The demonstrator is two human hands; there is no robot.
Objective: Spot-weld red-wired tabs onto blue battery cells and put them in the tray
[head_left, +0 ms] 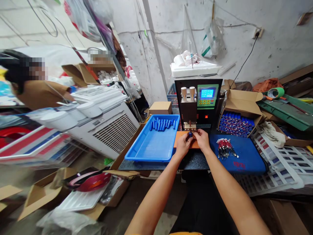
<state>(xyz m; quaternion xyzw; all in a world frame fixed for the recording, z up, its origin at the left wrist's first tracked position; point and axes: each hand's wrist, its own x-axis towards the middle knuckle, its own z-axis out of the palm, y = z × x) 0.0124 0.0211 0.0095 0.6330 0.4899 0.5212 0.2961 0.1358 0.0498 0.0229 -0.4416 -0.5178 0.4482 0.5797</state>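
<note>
Both hands meet under the electrodes of a black spot welder (188,114) with a lit screen. My left hand (184,143) is closed round a small blue cylindrical battery cell (190,134), its end turned up toward the welder tips. Beside it, my right hand (201,138) pinches something at the cell's end, too small to make out. An orange mat (179,138) lies beneath the hands. Left of them, a blue tray (156,147) holds a row of blue cells (162,124). To the right, a bundle of red and black wire leads (226,148) rests on a blue pad (249,156).
An open cardboard box (242,98) packed with blue cells stands right of the welder. A white foam slab (195,69) sits on top of the machine. White plastic crates (281,166) flank the right side. On the left are an air cooler (110,127) and another person (36,91).
</note>
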